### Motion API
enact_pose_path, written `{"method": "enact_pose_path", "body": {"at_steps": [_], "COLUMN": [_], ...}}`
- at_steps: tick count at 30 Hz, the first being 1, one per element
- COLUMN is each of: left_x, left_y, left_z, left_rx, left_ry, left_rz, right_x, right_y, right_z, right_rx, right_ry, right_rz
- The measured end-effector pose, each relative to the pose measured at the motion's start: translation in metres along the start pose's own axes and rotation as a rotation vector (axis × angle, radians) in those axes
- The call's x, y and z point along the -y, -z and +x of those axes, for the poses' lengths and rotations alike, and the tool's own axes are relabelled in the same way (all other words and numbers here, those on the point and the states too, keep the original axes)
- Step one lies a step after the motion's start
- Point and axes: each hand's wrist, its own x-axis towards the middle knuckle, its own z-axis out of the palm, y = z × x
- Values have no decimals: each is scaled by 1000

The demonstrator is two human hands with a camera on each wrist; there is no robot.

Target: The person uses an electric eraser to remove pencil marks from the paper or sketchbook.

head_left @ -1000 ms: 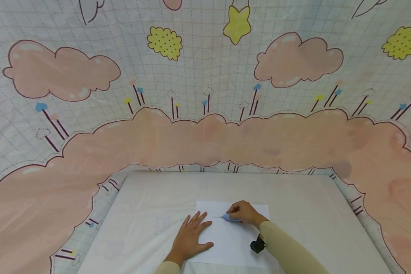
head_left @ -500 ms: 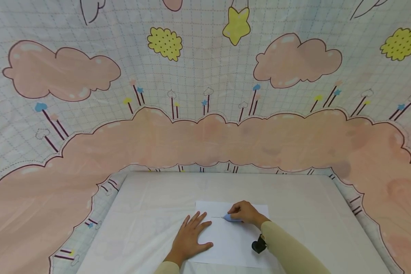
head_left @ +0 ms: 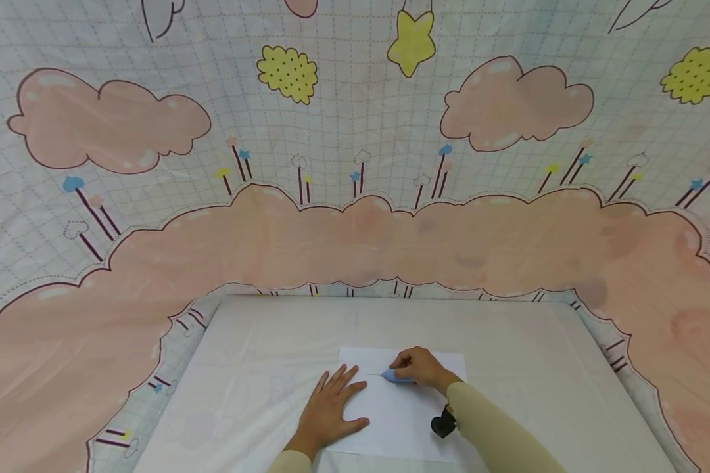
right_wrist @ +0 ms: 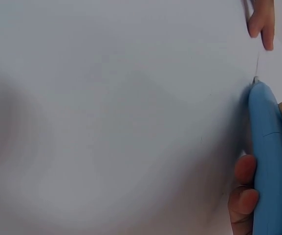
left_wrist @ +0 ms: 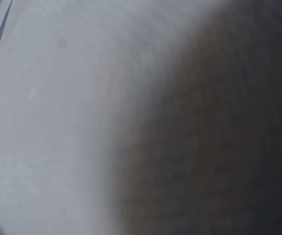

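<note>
In the head view a sheet of white paper lies on the pale table. My left hand rests on its left side with the fingers spread. My right hand holds a thick blue pen-shaped tool, tip leftward, at a thin dark line on the paper. Seen in the right wrist view, the tool has a rounded nose and a small metal tip at the line's end; thumb and fingers pinch its body. Its exact kind is unclear. A dark blur fills much of the left wrist view.
A pale cloth covers the table. Behind and beside it hangs a curtain printed with clouds and stars. A black heart-shaped piece sits at my right wrist, over the paper.
The right hand with the blue tool shifts slightly right, then slightly left along the line. The left hand and the paper stay in place; the head view sways a little.
</note>
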Motion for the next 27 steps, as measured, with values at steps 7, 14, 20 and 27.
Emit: {"method": "enact_pose_path", "body": {"at_steps": [7, 14, 20, 27], "left_x": [-1, -1, -1, 0], "left_y": [3, -2, -5, -3], "left_z": [-1, 0, 0, -1], "left_rx": [19, -5, -43, -33], "left_ry": [8, 2, -20, -16], "left_rz": [-1, 1, 8, 5], "right_x": [-2, -1, -1, -1], "right_y": [3, 2, -2, -2], "right_z": [-2, -1, 1, -1], "right_rx": [-6, -10, -8, -16], "right_ry": [-1, -22, -21, -31], "right_rz": [-1, 0, -12, -13]}}
